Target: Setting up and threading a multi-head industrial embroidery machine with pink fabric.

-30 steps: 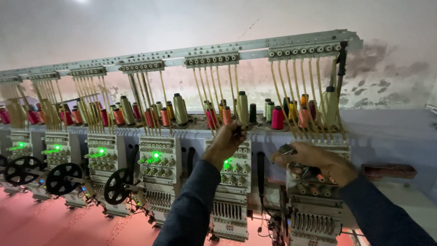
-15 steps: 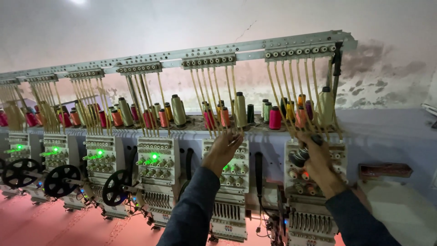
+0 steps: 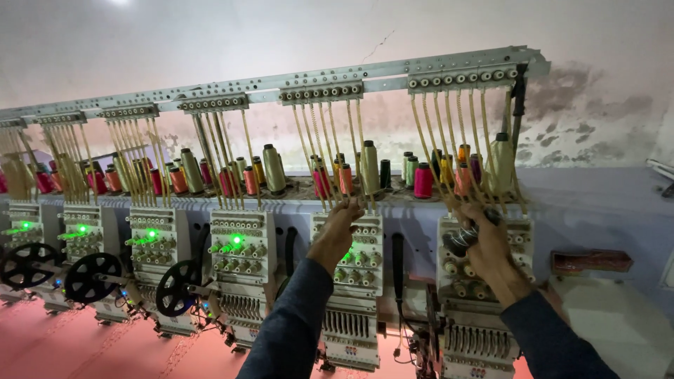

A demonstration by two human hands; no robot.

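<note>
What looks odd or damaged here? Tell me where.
The wall behind the right end of the thread rack is stained and its paint is flaking in dark patches. The rightmost embroidery head shows no green light, while the others glow. The right hand grips a dark spool there; the left hand rests on the neighbouring head.

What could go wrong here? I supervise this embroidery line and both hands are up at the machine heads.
The right hand holds a dark spool among the taut thread guides; it might snag or break one. The left hand rests on a head whose green lights glow, so moving parts could possibly catch fingers. Nearby cones could be knocked over.
</note>
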